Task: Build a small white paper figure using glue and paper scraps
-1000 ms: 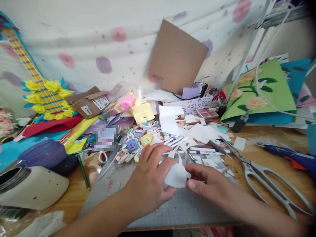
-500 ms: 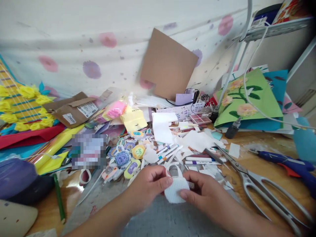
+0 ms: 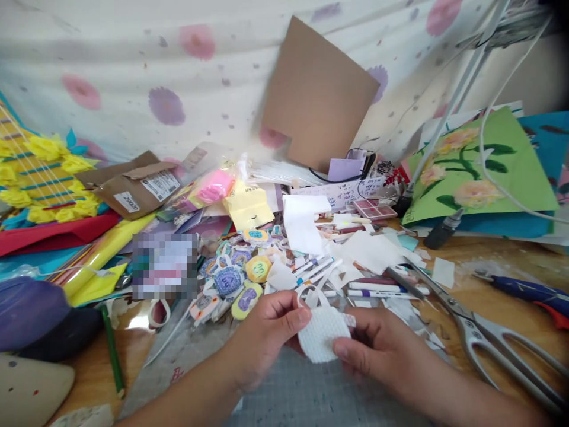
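Note:
Between my two hands is a small white bag-shaped craft piece point(image 3: 323, 333) with a ribbed surface and a looped strip handle at its top. My left hand point(image 3: 278, 332) pinches its upper left edge by the handle's base. On the other side, my right hand point(image 3: 377, 341) grips the right edge, thumb on the front and fingers hidden behind. A small pale tab pokes out by the right fingers. Below the piece lies a grey cutting mat point(image 3: 306, 391). Several small coloured bag-like pieces point(image 3: 229, 281) are heaped just beyond my left hand.
Large metal scissors point(image 3: 475, 332) lie open at the right, near a blue glue gun point(image 3: 524, 287). Markers point(image 3: 377, 290) and white paper scraps point(image 3: 373, 249) cover the middle. A green pencil point(image 3: 112, 353) rests at left; a cardboard sheet point(image 3: 317, 95) leans on the curtain behind.
The view has shifted slightly, so the background sits higher and the right-side things farther right. The white piece has tilted a little in my hands, which keep hold of it.

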`<state>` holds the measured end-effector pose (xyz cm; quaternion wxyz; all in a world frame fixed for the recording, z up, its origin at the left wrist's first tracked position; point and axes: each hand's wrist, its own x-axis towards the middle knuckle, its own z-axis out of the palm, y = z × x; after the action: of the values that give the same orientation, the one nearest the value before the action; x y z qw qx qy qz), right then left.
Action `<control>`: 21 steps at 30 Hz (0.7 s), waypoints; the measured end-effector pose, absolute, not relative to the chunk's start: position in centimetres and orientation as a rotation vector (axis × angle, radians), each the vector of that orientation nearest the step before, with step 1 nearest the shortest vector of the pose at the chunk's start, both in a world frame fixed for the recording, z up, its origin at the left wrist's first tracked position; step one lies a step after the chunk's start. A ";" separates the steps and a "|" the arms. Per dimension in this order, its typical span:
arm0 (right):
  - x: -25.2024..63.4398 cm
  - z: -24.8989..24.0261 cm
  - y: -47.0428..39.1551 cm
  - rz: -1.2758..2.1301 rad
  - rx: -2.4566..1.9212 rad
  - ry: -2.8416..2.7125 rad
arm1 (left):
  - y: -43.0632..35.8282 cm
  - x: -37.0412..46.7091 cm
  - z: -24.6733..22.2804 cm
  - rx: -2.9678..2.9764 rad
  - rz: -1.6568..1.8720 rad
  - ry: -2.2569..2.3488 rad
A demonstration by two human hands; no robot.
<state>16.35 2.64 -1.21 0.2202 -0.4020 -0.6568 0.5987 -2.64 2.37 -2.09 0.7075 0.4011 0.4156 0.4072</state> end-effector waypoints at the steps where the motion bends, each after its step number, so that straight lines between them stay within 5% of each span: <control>1: 16.4 -1.3 2.7 1.638 -1.116 -1.833 | 2.4 -2.7 -2.1 0.880 0.893 0.911; 21: 20.0 -3.3 1.3 1.276 -1.342 -2.007 | 1.6 -3.0 -0.7 1.468 0.498 1.060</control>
<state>20.03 1.27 -3.28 0.2039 -0.4810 -0.7195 0.4576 -3.02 1.57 -0.69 0.5908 0.6307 0.4554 0.2139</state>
